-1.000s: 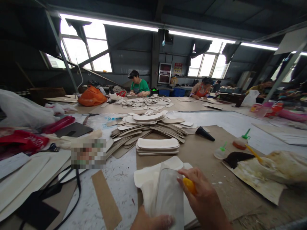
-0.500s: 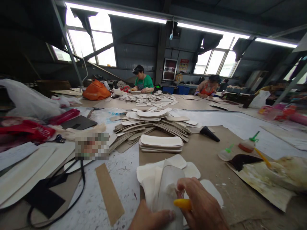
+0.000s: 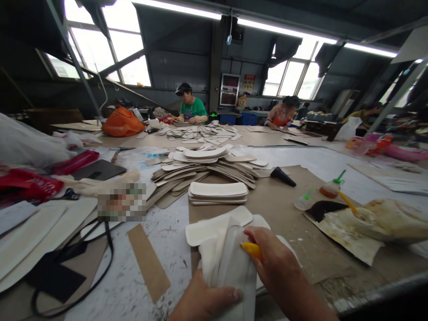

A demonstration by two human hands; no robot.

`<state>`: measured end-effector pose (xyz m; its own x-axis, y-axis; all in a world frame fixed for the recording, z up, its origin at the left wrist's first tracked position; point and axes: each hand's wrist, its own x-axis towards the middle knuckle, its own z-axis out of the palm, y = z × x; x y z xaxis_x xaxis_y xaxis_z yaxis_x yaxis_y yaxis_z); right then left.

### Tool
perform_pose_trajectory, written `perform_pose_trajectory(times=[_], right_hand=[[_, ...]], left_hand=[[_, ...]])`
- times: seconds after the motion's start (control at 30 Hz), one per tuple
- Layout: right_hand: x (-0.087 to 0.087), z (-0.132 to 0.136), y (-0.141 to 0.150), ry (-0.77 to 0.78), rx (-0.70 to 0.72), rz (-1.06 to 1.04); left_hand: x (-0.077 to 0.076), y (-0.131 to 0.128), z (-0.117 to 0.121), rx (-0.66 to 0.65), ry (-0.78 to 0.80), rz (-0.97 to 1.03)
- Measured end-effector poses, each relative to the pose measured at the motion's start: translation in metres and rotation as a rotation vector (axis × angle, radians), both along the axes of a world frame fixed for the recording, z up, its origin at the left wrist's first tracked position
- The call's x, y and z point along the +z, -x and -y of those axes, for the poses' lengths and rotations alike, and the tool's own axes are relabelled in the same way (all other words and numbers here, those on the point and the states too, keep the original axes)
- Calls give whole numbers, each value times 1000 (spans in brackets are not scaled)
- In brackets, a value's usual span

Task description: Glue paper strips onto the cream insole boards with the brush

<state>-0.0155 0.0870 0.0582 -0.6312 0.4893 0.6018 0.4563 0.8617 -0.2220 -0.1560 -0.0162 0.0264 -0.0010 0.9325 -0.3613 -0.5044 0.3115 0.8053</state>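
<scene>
Yellow handle [image 3: 252, 250] in right hand [image 3: 277, 258], at five o'clock; gripping it narrowly, over the right side of a pale panel [image 3: 236, 272]. Cannot tell what lies at its hidden end. Holding that panel near six o'clock with left hand [image 3: 209, 296], thumb across its face. Beneath and behind it, overlapping white pieces [image 3: 219, 225]. Farther up, still toward six, a neat stack of curved pieces [image 3: 218, 190] on brown sheeting [image 3: 277, 200]. Around on the worktop [image 3: 175, 223]: brown strip [image 3: 149, 263] at seven, black cone [image 3: 283, 176] near three, green-tipped bottles [image 3: 331, 188] between three and four.
</scene>
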Motion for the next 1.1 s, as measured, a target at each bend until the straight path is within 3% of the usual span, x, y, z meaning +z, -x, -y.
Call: perform_pose_trajectory(times=[0.2,0.3,0.43,0.57,0.7,0.77,0.87,1.1], right_hand=[[5,-3,-2,-210,-109,72],[12,-11,-8,-187,-177,-6],[23,-16,-12,164,-167,-135],[30,-13,-5,761,-93,-38],[32,-11,5,1273,35,-178],[32,-13,6,1373,21,-271],[33,-21,1,1390,-81,-380],[30,-36,-21,1359,-252,-723]], left_hand=[[-1,1,0,18,-12,15],[0,3,2,29,52,13],[6,4,5,27,32,39],[16,0,8,-24,80,88],[22,-4,7,-25,44,151],[21,-1,4,-12,59,237],[14,10,2,64,120,305],[4,33,29,301,163,226]])
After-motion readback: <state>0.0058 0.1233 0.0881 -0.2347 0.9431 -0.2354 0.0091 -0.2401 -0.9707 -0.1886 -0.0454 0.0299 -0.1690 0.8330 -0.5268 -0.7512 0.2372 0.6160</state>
